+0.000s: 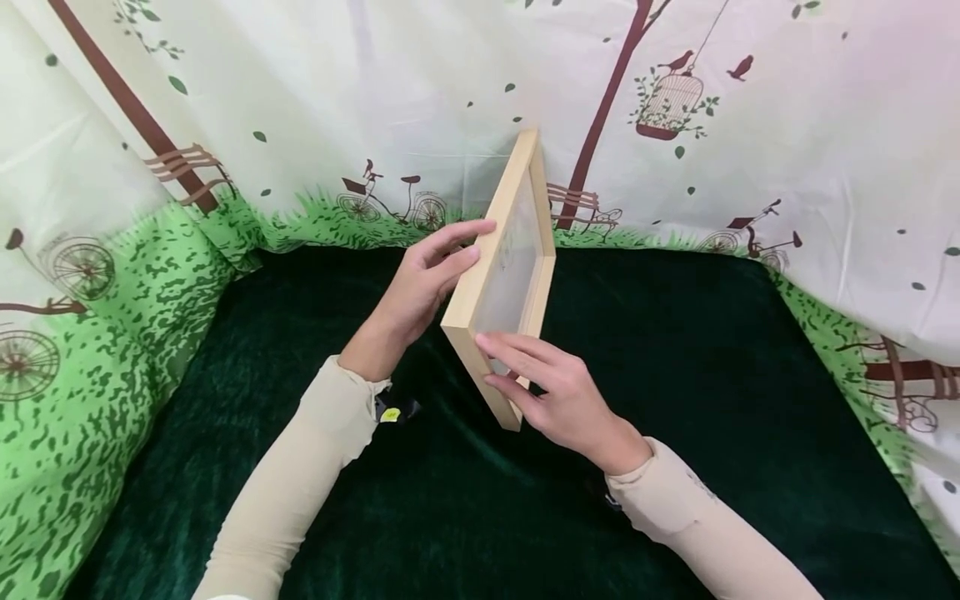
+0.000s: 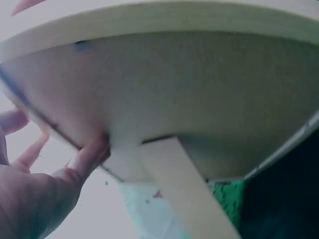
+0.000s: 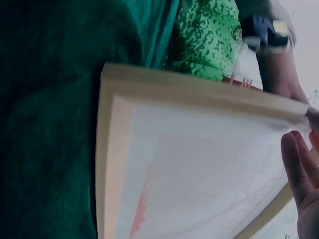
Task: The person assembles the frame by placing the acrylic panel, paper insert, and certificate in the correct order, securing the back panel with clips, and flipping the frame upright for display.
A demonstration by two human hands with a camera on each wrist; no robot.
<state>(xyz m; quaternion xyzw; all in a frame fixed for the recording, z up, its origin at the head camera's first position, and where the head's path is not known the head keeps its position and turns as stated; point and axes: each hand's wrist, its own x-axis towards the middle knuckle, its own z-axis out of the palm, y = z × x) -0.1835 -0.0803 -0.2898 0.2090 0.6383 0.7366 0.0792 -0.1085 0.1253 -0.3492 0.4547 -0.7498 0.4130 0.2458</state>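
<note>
A light wooden picture frame [image 1: 512, 183] stands on edge, its clear front pane [image 1: 504, 287] turned to the right. My left hand [image 1: 416, 292] holds the upper rail from the left, thumb and index finger at the wood. In the left wrist view, that hand's thumb presses the plain back board [image 2: 164, 84], and a wooden support leg [image 2: 182, 181] sticks out from the board. My right hand [image 1: 562, 392] pinches the near side of the frame around its rail. A pale sheet with a reddish mark [image 3: 141, 211] shows behind the pane in the right wrist view.
Dark green velvet cloth [image 1: 675, 350] covers the table under the frame. Behind it and at both sides hangs a white curtain [image 1: 420, 92] printed with trees, bicycles and grass. A dark band with a yellow tag [image 1: 390, 414] sits at the left wrist.
</note>
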